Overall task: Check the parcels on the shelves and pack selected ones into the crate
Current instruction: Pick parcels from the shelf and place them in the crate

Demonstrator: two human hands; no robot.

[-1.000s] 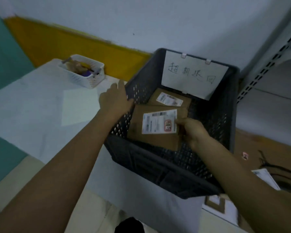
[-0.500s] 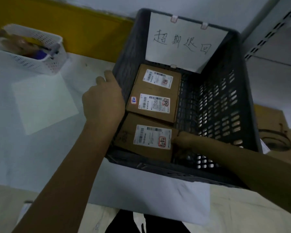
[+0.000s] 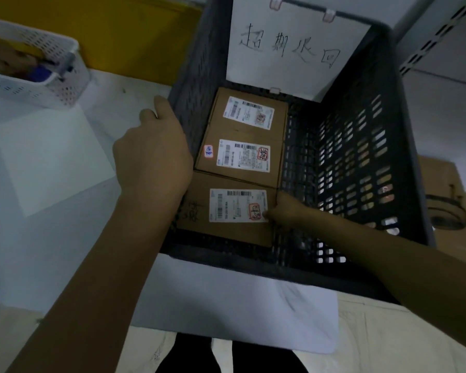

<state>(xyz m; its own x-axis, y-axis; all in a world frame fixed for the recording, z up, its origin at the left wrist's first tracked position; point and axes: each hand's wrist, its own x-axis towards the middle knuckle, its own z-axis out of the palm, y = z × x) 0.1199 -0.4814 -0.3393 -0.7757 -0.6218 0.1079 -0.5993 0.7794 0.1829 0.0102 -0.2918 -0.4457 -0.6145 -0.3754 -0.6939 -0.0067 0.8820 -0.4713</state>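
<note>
A dark grey perforated crate [image 3: 361, 146] stands on the table, with a handwritten paper sign [image 3: 291, 47] clipped to its far wall. Three brown cardboard parcels with white labels lie in a row along its left side: a far parcel [image 3: 249, 111], a middle parcel [image 3: 242, 156] and a near parcel [image 3: 226, 211]. My right hand [image 3: 283, 211] reaches into the crate and grips the right edge of the near parcel, thumb on its label. My left hand [image 3: 154, 152] rests over the crate's left rim, its fingers hidden behind the wall.
A white perforated basket [image 3: 33, 71] with small items sits at the table's far left. A white sheet [image 3: 51, 157] lies on the pale tabletop beside the crate. Metal shelving [image 3: 441, 49] rises at the right, with a brown cardboard box [image 3: 441, 205] below it.
The near parcel has gone down from a tilted hold to lie flat on the crate floor in line with the other two. My head moved closer over the crate.
</note>
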